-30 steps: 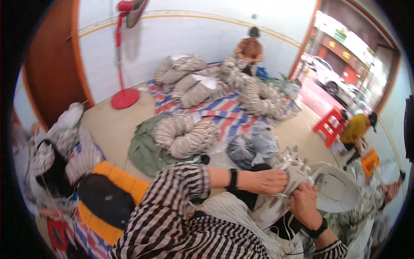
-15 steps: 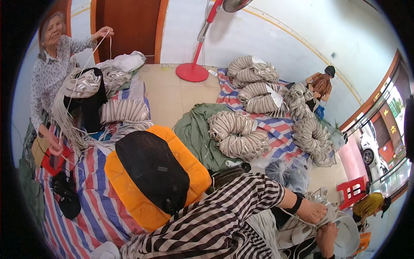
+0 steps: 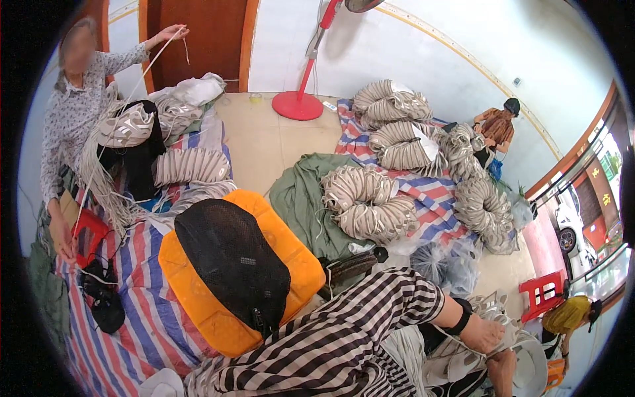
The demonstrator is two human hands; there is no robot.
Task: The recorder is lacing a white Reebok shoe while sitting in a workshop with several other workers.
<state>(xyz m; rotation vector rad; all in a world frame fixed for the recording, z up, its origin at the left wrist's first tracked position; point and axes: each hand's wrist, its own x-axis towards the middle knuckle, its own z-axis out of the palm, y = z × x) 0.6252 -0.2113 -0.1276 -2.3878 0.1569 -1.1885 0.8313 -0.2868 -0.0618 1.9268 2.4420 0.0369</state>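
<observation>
Fingers of left hand [image 3: 481, 333] and right hand [image 3: 501, 372] bunching over pale shoe pieces [image 3: 463, 365] just beneath; cannot tell if clamped. Barely shifting, so work seemingly continuing there. Far left of them, co-worker's hand [image 3: 173, 32] raising cord [image 3: 156, 61].

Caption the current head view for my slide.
Left hand and right hand at pale pieces; coiled bundles lie on a striped sheet.

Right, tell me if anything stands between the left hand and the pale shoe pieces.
Nothing visible does: the left hand lies against the pale shoe pieces, with the right hand close beside it. The exact contact is hidden.
</observation>
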